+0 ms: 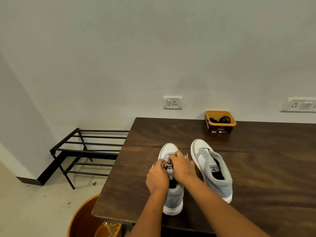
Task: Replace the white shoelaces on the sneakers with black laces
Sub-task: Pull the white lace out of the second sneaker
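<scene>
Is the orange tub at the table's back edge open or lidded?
Open: the orange tub has no lid on, and what look like coiled black laces show inside.

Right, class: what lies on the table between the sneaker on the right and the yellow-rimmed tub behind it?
Nothing: the head view shows only bare brown table between the right sneaker and the tub.

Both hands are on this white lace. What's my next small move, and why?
Probably pull the white lace free of the next eyelet: left hand and right hand pinch it on the left sneaker, and the right sneaker looks already unlaced.
</scene>
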`<action>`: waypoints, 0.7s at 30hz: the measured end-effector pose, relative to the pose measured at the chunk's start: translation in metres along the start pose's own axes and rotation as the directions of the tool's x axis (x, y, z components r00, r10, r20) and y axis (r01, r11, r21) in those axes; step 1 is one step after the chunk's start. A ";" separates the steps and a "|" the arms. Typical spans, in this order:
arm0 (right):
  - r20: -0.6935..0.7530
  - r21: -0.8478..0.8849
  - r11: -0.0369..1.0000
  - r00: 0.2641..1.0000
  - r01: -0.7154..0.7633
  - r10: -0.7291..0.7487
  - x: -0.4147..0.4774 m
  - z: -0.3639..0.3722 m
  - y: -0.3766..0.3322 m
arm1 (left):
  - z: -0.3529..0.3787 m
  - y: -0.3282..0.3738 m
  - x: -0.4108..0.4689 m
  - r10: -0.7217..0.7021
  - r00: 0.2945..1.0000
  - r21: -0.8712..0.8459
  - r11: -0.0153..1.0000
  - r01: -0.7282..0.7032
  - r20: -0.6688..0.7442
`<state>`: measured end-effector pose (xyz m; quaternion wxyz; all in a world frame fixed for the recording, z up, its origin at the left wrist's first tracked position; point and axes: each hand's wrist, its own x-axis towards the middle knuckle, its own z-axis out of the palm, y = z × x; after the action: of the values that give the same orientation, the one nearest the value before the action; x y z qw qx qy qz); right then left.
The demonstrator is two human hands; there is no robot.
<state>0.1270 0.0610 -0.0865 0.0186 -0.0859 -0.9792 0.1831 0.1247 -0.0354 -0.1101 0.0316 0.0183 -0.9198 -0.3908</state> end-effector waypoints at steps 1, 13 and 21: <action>0.003 0.005 1.000 1.000 0.003 -0.003 0.000 0.001 -0.001 | 0.001 -0.001 0.000 0.001 1.000 -0.002 1.000 -0.001 -0.003; -0.124 -0.084 0.994 0.989 0.067 -0.078 -0.008 0.004 0.004 | 0.005 -0.005 -0.001 0.006 0.999 -0.033 0.999 -0.007 -0.041; -0.015 0.639 0.756 0.980 -0.143 0.198 0.003 -0.006 0.003 | 0.004 -0.003 -0.003 0.012 0.999 0.018 1.000 -0.011 -0.039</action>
<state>0.1250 0.0667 -0.0819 0.0695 -0.1708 -0.8461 0.5001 0.1269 -0.0348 -0.1154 0.0518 0.0209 -0.9225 -0.3820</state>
